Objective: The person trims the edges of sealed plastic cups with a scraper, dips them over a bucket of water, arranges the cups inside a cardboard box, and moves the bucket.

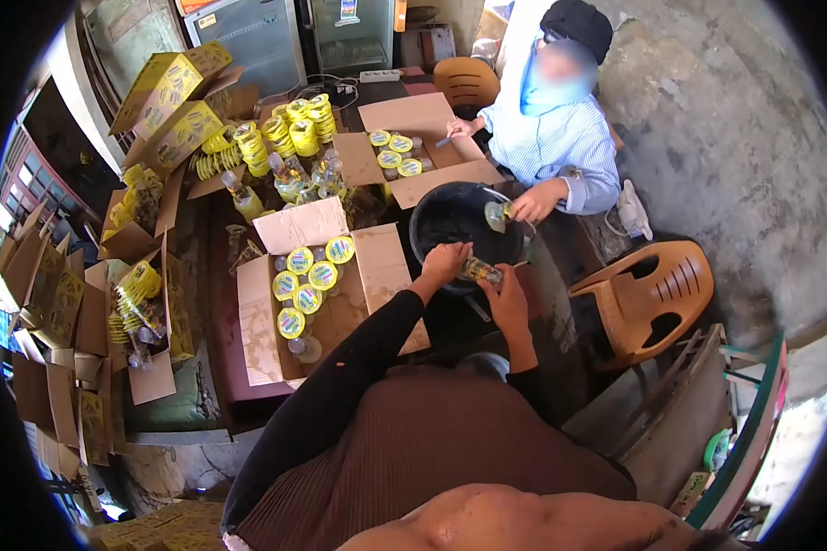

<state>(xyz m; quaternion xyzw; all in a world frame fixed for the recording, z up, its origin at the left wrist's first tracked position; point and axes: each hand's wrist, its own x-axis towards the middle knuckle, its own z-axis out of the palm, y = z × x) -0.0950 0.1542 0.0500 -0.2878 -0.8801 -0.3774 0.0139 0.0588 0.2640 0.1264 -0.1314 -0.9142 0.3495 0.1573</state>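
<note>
Over the near rim of a black bucket, my left hand and my right hand are closed on a small clear plastic cup with coloured print or contents. The cup lies tilted between them, left fingers at its upper end, right thumb and fingers at its lower end. Whether something small is also in my fingers is too fine to tell. To the left, an open cardboard box holds several cups with yellow printed lids.
Across the bucket, a co-worker's hand holds another clear cup. A second open box holds yellow-lidded cups. Stacks of yellow lids stand at the back, cartons crowd the left, and a plastic chair stands right.
</note>
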